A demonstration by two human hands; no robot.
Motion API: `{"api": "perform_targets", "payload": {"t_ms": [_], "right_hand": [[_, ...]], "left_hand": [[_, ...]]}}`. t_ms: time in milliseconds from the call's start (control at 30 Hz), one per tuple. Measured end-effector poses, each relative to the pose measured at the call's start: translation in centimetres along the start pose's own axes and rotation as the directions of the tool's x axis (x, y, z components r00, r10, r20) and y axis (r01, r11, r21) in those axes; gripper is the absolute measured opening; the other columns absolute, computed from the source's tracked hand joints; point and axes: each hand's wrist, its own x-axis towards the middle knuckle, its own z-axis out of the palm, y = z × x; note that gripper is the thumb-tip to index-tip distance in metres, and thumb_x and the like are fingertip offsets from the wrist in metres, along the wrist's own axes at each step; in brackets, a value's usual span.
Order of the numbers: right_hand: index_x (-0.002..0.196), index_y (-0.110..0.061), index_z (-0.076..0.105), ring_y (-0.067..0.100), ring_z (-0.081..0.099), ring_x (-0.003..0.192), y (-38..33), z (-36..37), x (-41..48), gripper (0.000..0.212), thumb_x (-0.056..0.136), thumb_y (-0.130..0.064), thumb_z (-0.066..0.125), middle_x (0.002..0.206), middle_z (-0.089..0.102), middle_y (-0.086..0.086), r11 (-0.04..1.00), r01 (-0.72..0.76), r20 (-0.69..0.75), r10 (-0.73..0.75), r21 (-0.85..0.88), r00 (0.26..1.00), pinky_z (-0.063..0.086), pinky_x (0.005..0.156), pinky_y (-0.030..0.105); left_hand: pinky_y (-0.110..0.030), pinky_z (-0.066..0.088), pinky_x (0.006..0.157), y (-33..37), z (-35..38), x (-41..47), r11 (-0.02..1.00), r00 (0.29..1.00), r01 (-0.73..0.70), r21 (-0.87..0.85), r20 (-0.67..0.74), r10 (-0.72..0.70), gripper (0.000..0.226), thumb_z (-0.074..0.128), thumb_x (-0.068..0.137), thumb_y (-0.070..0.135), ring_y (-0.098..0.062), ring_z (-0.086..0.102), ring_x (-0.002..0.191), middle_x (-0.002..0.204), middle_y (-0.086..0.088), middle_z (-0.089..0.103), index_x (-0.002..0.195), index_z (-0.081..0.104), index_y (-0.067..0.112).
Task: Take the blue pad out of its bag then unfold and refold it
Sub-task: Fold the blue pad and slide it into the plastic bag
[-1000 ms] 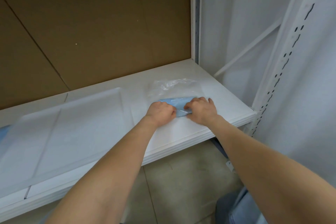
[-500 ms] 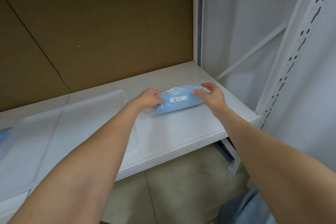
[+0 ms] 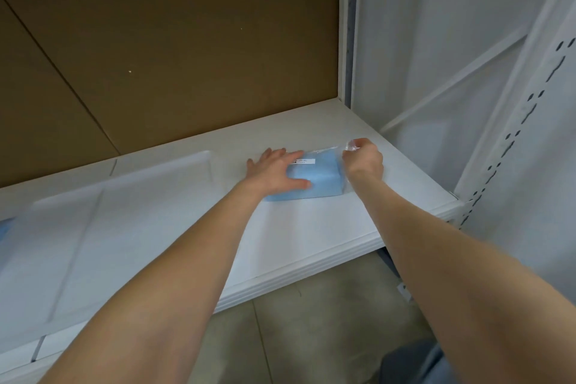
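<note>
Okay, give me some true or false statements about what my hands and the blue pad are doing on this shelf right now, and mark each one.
1. The left hand lies flat on the blue pad. True.
2. The right hand hangs open, away from the bag. False: the right hand pinches the bag at its right end.
3. The blue pad is spread out unfolded. False: it is a folded block, still inside the bag.
4. The blue pad rests on the white shelf. True.
</note>
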Motion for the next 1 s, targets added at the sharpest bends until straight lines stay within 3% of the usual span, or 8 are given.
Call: {"api": "perform_targets", "payload": {"t_ms": [100, 333, 467, 567, 700, 867, 933, 1000], "right_hand": [[0.139, -0.021, 0.041, 0.03, 0.053, 0.117, 0.3, 0.4, 0.4, 0.048, 0.093, -0.03, 0.053, 0.131, 0.054, 0.009, 0.997, 0.005, 0.097, 0.002, -0.073, 0.995, 0.045, 0.093, 0.036], [0.127, -0.012, 0.044, 0.028, 0.058, 0.105, 0.5, 0.2, 0.7, 0.073, 0.073, -0.052, 0.073, 0.118, 0.056, 0.008, 0.993, -0.062, 0.269, 0.087, -0.099, 0.959, 0.051, 0.087, 0.037], [0.1, -0.007, 0.06, 0.023, 0.061, 0.077, 0.4, -0.1, 0.7, 0.055, 0.065, -0.04, 0.086, 0.092, 0.062, 0.01, 0.959, -0.249, 0.37, 0.182, 0.14, 0.911, 0.051, 0.062, 0.029], [0.087, -0.006, 0.057, 0.017, 0.053, 0.061, 0.7, -0.9, -0.3, 0.035, 0.073, -0.025, 0.083, 0.073, 0.055, 0.007, 0.904, -0.36, 0.476, 0.218, 0.229, 0.852, 0.044, 0.051, 0.023], [0.106, -0.005, 0.054, 0.021, 0.059, 0.075, 0.9, -1.6, -1.3, 0.036, 0.079, -0.012, 0.077, 0.089, 0.058, 0.009, 0.872, -0.383, 0.48, 0.207, 0.304, 0.852, 0.053, 0.062, 0.028], [0.113, -0.007, 0.056, 0.026, 0.06, 0.078, 0.3, -3.0, -2.7, 0.032, 0.084, -0.011, 0.068, 0.099, 0.061, 0.012, 0.828, -0.421, 0.48, 0.218, 0.371, 0.85, 0.052, 0.072, 0.038], [0.11, -0.004, 0.055, 0.03, 0.062, 0.08, 0.0, -3.9, -3.2, 0.024, 0.088, -0.006, 0.061, 0.1, 0.063, 0.016, 0.765, -0.444, 0.522, 0.167, 0.466, 0.836, 0.053, 0.073, 0.044], [0.116, -0.001, 0.055, 0.032, 0.063, 0.082, -0.1, -4.7, -3.6, 0.027, 0.089, -0.002, 0.056, 0.111, 0.063, 0.02, 0.722, -0.429, 0.514, 0.118, 0.543, 0.85, 0.054, 0.07, 0.043]], "left_hand": [[-0.061, 0.006, 0.112, 0.1, 1.0, 0.5, 0.999, 0.983, 0.042, 0.015, 0.178, -0.044, 0.094, 0.059, 0.072, 0.072, -0.027, -0.004, 0.148, 0.16, 0.002, 0.001, 0.147, 0.007, 0.049], [-0.059, 0.01, 0.115, 0.0, 2.7, 1.7, 0.996, 0.971, 0.092, -0.01, 0.224, -0.088, 0.087, 0.041, 0.078, 0.078, -0.029, -0.004, 0.147, 0.161, -0.002, -0.003, 0.147, -0.004, 0.047], [-0.059, 0.011, 0.114, 0.2, 3.0, 1.5, 0.993, 0.969, 0.104, -0.055, 0.229, -0.089, 0.085, 0.039, 0.08, 0.076, -0.028, -0.003, 0.148, 0.16, -0.005, -0.001, 0.147, -0.004, 0.046], [-0.057, 0.012, 0.115, 0.4, 3.0, 1.1, 0.99, 0.967, 0.095, -0.102, 0.246, -0.068, 0.092, 0.043, 0.077, 0.078, -0.026, -0.002, 0.148, 0.16, -0.004, 0.001, 0.148, -0.005, 0.044], [-0.055, 0.016, 0.116, 0.8, 2.9, 0.3, 0.991, 0.968, 0.063, -0.115, 0.249, -0.033, 0.122, 0.064, 0.057, 0.077, -0.023, -0.002, 0.148, 0.16, 0.0, 0.0, 0.149, -0.007, 0.04], [-0.048, 0.023, 0.112, 2.6, 2.1, -1.1, 0.998, 0.996, 0.034, -0.057, 0.089, -0.029, 0.12, 0.075, 0.061, 0.063, -0.022, 0.009, 0.146, 0.157, -0.002, 0.01, 0.149, -0.002, 0.039], [-0.051, 0.02, 0.113, 3.2, 1.7, -1.2, 0.987, 0.996, 0.058, -0.148, 0.082, -0.046, 0.12, 0.075, 0.06, 0.062, -0.022, 0.008, 0.146, 0.156, -0.002, 0.011, 0.149, -0.002, 0.038], [-0.048, 0.021, 0.116, 4.1, 1.0, -1.6, 0.915, 0.996, 0.071, -0.396, 0.073, -0.046, 0.122, 0.072, 0.055, 0.068, -0.022, 0.015, 0.145, 0.156, -0.005, 0.016, 0.151, 0.005, 0.033]]}}
